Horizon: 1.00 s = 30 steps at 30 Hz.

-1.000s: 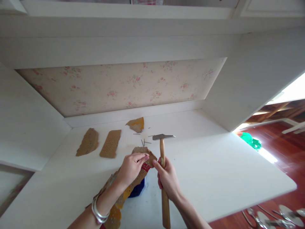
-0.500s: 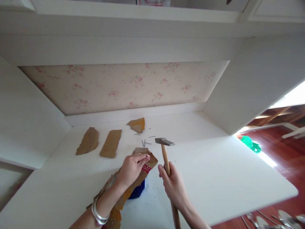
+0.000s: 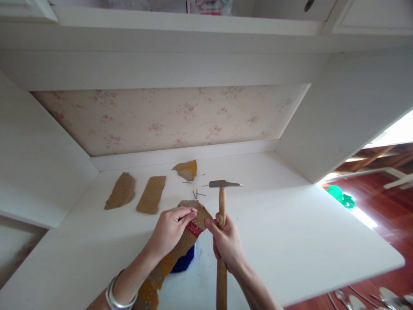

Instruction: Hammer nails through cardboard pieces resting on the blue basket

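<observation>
My right hand (image 3: 226, 243) is wrapped round the wooden handle of a hammer (image 3: 222, 198), whose metal head points up and away from me. Its thumb touches the edge of a long, torn strip of cardboard (image 3: 183, 245), dotted with small holes and crossed by a red patch. Over the strip's far end, my left hand (image 3: 172, 230) is closed in a pinch on what looks like a nail (image 3: 192, 210), mostly hidden by the fingertips. Under the strip a dark blue object (image 3: 183, 261) partly shows. Several loose nails (image 3: 196, 193) lie just beyond it.
On the white table (image 3: 274, 241) lie a plain cardboard piece (image 3: 120, 191), a hole-covered one (image 3: 151, 195) and a torn yellowish one (image 3: 186, 169). White panels rise at both sides, with floral wallpaper (image 3: 187, 120) behind. Cutlery (image 3: 364, 297) shows beyond the front right edge.
My right hand has moved left to the cardboard's edge, and the hammer has turned more upright. My left hand has shifted slightly left, still pinching.
</observation>
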Tool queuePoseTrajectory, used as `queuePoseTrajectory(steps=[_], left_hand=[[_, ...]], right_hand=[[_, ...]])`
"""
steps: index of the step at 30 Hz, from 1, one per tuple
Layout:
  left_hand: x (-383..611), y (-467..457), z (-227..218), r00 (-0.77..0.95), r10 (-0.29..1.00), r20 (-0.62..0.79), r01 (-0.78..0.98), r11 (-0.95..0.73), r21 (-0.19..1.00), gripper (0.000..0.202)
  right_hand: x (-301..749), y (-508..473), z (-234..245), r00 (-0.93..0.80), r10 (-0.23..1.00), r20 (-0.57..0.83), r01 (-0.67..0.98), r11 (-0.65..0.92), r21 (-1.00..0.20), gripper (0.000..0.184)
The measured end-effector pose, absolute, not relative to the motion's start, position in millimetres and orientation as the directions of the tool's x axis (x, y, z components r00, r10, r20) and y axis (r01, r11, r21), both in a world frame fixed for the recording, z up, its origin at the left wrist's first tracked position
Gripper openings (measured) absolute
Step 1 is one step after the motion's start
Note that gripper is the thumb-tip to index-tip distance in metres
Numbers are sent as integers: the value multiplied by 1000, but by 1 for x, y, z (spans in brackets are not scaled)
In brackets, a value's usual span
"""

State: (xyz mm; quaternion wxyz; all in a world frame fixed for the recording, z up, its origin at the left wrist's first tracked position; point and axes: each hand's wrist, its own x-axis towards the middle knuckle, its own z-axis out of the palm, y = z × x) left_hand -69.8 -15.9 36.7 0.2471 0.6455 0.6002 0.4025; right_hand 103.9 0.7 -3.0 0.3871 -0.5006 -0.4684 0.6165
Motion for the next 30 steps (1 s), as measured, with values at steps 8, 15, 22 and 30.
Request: queuePoseTrajectory(steps=[8, 15, 22, 30], left_hand=[[-70, -17, 31, -30, 971, 237, 615, -169, 771, 18], [-72, -19, 9, 15, 964, 266, 649, -211, 731, 22], [-74, -18, 3, 15, 957, 289, 649, -229, 726, 18], [-74, -20, 3, 8, 962, 272, 652, -211, 728, 17]], right_hand=[[91, 1, -17, -201, 944, -261, 27, -261, -965, 28], [89, 4, -28, -188, 948, -255, 79, -245, -966, 28], [90, 4, -26, -186, 948, -260, 86, -248, -965, 28], [96, 3, -19, -205, 941, -269, 57, -263, -963, 34]])
